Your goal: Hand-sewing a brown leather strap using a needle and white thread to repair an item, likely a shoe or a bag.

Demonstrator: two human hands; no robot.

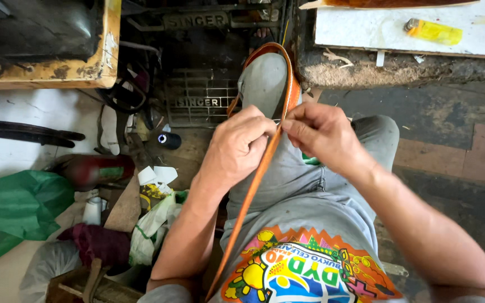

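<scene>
Nearest, the lower end of the orange leather strap [254, 185] slips out of sight at the bottom edge beside the printed shirt [304, 269], so its end cannot be seen; both forearms are cut off there too. The strap runs up over the grey trousers [298, 179] and loops around the raised knee [265, 78]; the far side of the loop hides behind that knee. The left hand [237, 147] is closed on the strap, fingers curled over its edge; the right hand [321, 134] pinches it just beside, fingertips nearly touching the left's; something small between them is too fine to make out. To the left on the floor lie a green bag [12, 207], a white bag [152, 224] and paper scraps, partly buried under each other; a dark spool [169, 139] stands beyond. Farther off, a sewing machine treadle [197, 95] sits in shadow, half blocked by the knee; on the bench [366, 28] at upper right rests a yellow lighter [433, 31].
</scene>
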